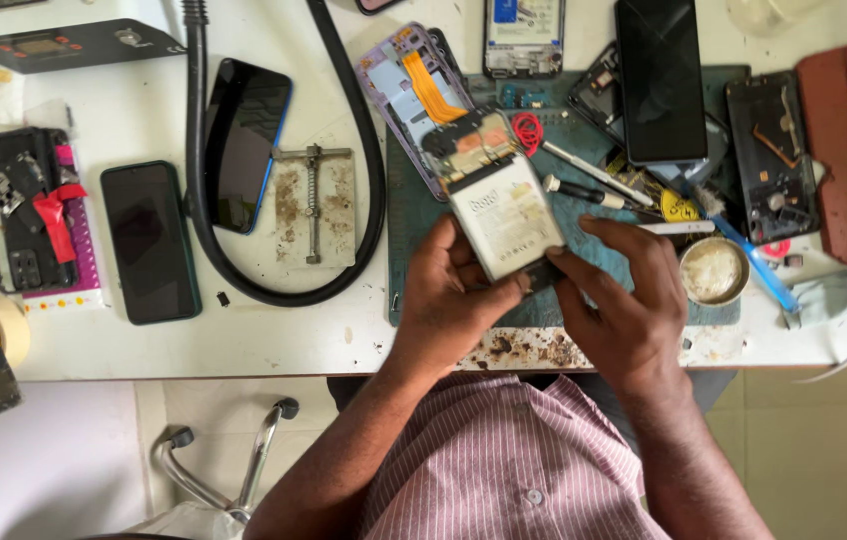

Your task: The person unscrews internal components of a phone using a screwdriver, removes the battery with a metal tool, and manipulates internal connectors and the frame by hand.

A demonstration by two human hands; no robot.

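Opened phone (499,205) – white battery exposed – gripped by both hands (454,300)

Glossy glass, worn metal, striped cloth

Black phone (247,143) shines glossy; metal clamp (314,200) at centre looks rusty and rough; green mat (414,230) is matt; shirt (504,460) is striped woven cloth.

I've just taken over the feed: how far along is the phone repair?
Done: the purple phone frame lies opened on the green mat, orange ribbon cable exposed. In hand: left hand and right hand both grip the white battery above the mat. Left: the frame is not yet closed.
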